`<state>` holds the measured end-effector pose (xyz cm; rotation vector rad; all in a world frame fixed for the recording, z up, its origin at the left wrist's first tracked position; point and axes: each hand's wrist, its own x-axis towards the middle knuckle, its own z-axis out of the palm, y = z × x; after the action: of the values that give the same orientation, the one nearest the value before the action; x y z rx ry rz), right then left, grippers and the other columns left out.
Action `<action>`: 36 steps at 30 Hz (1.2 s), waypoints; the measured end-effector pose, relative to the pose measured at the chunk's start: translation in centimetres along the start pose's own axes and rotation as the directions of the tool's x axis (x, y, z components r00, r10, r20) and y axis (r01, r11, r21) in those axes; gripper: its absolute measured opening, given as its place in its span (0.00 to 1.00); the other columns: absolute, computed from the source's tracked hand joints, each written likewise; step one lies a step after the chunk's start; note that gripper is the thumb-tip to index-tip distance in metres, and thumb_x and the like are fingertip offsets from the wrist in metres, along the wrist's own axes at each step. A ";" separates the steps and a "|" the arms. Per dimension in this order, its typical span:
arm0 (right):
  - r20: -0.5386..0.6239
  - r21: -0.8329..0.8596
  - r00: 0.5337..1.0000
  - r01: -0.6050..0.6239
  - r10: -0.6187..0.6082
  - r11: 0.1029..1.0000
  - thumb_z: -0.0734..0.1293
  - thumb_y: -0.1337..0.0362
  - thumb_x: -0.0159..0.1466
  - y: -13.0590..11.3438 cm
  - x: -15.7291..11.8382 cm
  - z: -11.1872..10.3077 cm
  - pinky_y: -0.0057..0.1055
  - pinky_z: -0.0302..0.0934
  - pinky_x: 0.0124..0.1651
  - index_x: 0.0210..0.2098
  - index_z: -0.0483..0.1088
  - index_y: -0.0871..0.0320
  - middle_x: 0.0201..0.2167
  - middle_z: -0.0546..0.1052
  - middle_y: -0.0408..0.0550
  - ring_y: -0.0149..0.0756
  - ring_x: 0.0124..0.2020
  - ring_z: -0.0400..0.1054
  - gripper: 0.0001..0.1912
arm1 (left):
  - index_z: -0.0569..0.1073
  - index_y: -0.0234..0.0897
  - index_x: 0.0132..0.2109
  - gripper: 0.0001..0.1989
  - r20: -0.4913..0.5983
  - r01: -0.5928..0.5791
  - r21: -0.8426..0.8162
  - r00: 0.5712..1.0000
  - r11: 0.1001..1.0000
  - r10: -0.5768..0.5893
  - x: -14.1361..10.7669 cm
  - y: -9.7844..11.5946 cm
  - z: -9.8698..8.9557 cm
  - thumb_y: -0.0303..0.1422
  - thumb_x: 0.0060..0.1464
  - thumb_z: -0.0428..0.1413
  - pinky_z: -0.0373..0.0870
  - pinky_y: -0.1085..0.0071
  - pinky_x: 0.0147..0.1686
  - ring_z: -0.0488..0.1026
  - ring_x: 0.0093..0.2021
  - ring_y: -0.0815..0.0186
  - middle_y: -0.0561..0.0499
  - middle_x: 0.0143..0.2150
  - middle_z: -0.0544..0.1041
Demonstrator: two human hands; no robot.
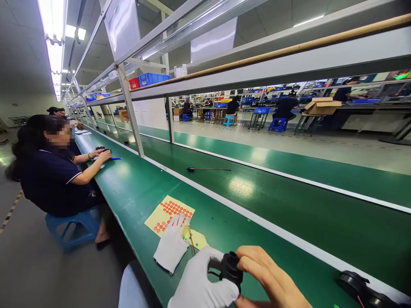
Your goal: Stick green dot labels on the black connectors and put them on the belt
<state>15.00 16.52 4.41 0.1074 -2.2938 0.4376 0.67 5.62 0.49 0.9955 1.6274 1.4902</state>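
My left hand, in a white glove, grips a small black round-bodied part with a nozzle-like top, between thumb and fingers. A thin red and black wire shows beyond that hand. On the part's other side, the fingertips of my bare right hand press against it, its thumb partly cut off by the lower edge. An unworn white glove lies just past my left hand. It overlaps a yellow sheet of round red stickers. Beside it lies a smaller yellow piece with green dots.
Black round parts with a red wire sit at right. Another black wired part lies on the green belt behind the white rail. A co-worker sits at left, handling something dark. A metal shelf frame rises above.
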 end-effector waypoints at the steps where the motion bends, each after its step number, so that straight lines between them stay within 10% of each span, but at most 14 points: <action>1: 0.001 0.035 0.998 -0.056 0.056 0.998 0.68 0.74 0.60 0.1 0.0 0.1 0.27 0.70 0.41 0.55 0.60 0.54 0.40 0.75 0.49 0.37 0.38 0.73 0.26 | 0.75 0.31 0.38 0.16 0.039 0.016 -0.037 0.999 0.999 -0.015 -0.1 0.1 -0.1 0.40 0.47 0.62 0.69 0.61 0.42 0.74 0.39 0.57 0.45 0.35 0.77; 6: 0.067 0.284 0.858 -0.505 0.509 0.815 0.74 0.69 0.53 0.5 0.0 0.6 0.25 0.66 0.40 0.40 0.64 0.52 0.36 0.71 0.42 0.34 0.36 0.68 0.19 | 0.75 0.30 0.41 0.33 0.326 0.060 -0.337 0.944 0.940 0.057 -0.4 0.6 -0.4 0.59 0.62 0.47 0.69 0.65 0.45 0.74 0.43 0.61 0.42 0.39 0.76; 11: 0.364 0.515 0.632 -0.749 0.684 0.418 0.76 0.41 0.53 0.9 0.7 0.2 0.29 0.61 0.39 0.38 0.67 0.56 0.33 0.66 0.43 0.35 0.35 0.62 0.28 | 0.74 0.26 0.41 0.41 0.459 0.342 -0.617 0.888 0.709 -0.029 0.3 -0.2 1.8 0.67 0.49 0.54 0.71 0.69 0.31 0.73 0.24 0.67 0.45 0.26 0.75; 15: 0.459 0.588 0.593 -0.761 0.662 0.274 0.71 0.27 0.48 1.1 0.7 0.2 0.29 0.57 0.38 0.39 0.65 0.57 0.33 0.65 0.44 0.35 0.35 0.58 0.40 | 0.73 0.26 0.45 0.44 0.539 0.524 -0.671 0.831 0.524 -0.140 0.6 -0.3 2.8 0.66 0.38 0.63 0.70 0.70 0.27 0.71 0.23 0.68 0.49 0.28 0.73; 22: 0.437 0.543 0.608 -0.766 0.662 0.345 0.68 0.33 0.58 0.5 0.6 0.2 0.30 0.61 0.39 0.41 0.66 0.57 0.35 0.67 0.46 0.36 0.36 0.61 0.32 | 0.69 0.34 0.45 0.33 0.629 0.656 -0.741 0.753 0.144 -0.193 0.0 0.4 2.4 0.45 0.36 0.74 0.67 0.70 0.38 0.72 0.29 0.72 0.56 0.30 0.71; 26: 0.301 0.409 0.747 -0.663 0.593 0.627 0.67 0.59 0.64 -0.1 0.8 -0.7 0.30 0.67 0.46 0.45 0.67 0.54 0.40 0.71 0.47 0.37 0.41 0.68 0.11 | 0.73 0.32 0.45 0.33 0.506 0.455 -0.745 0.862 0.489 -0.030 -0.3 0.3 1.8 0.58 0.48 0.64 0.67 0.67 0.37 0.71 0.27 0.69 0.53 0.29 0.72; 30: 0.212 0.285 0.926 -0.363 0.311 0.887 0.65 0.74 0.60 -0.2 0.6 -1.6 0.26 0.67 0.55 0.56 0.62 0.46 0.52 0.71 0.45 0.34 0.53 0.70 0.28 | 0.77 0.30 0.43 0.26 0.282 0.052 -0.354 0.958 0.934 0.053 -0.6 1.2 0.1 0.52 0.54 0.61 0.69 0.65 0.42 0.75 0.39 0.60 0.43 0.38 0.77; 33: 0.215 0.265 0.937 -0.327 0.275 0.907 0.68 0.71 0.62 0.0 0.3 -1.9 0.24 0.66 0.58 0.60 0.59 0.43 0.57 0.69 0.45 0.33 0.57 0.68 0.31 | 0.78 0.35 0.42 0.15 0.040 -0.142 -0.037 0.989 0.989 0.143 -0.9 1.3 -0.7 0.39 0.50 0.66 0.70 0.64 0.47 0.75 0.45 0.58 0.45 0.43 0.79; 36: 0.199 0.282 0.934 -0.346 0.298 0.895 0.71 0.67 0.62 0.0 0.2 -1.8 0.23 0.67 0.57 0.61 0.58 0.43 0.54 0.70 0.45 0.33 0.53 0.70 0.32 | 0.79 0.41 0.46 0.13 -0.052 -0.370 0.145 0.923 0.917 0.381 -1.1 0.9 -0.9 0.34 0.52 0.66 0.71 0.67 0.50 0.76 0.46 0.61 0.49 0.45 0.80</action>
<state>16.12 17.11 5.70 -0.0913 -2.3790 0.9980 0.45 4.32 1.43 1.4037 1.6739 1.7053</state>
